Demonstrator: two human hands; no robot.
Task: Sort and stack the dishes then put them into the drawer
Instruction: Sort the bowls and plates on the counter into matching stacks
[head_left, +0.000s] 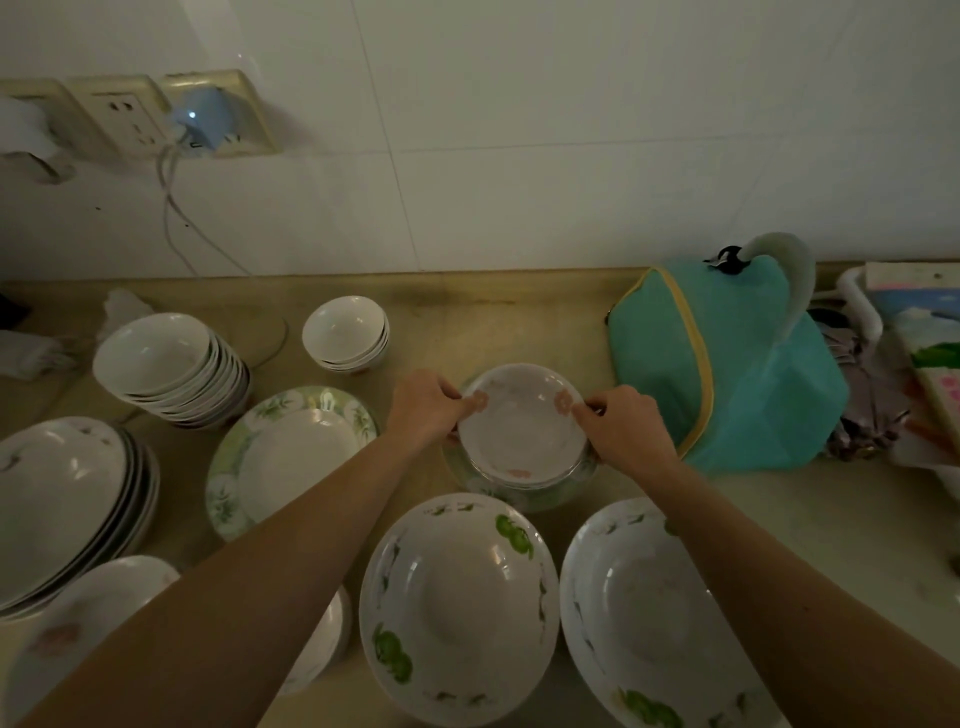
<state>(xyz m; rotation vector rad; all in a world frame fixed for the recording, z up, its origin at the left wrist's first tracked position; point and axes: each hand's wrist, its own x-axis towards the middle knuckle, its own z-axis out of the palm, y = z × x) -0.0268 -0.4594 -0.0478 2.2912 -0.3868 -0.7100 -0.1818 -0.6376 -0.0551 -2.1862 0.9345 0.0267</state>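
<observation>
Both hands on the pink-flowered plate, right over its stack.

We've got the left hand (428, 410) and the right hand (621, 428) each pinching opposite rims of the pink-flowered plate (519, 423), grip curled tight on the edges, so it sits level on the small stack (524, 483) beneath it, likely matching like with like. Just right of that stack sits the teal bag (727, 364); just nearer us, two green-patterned bowls (460, 608) lie side by side on the surface (493, 317). Left of the stack lies the oval platter (291, 457), with stacked white bowls (166, 369) farther left. We can't see the drawer, so we judge sorting unfinished.
</observation>
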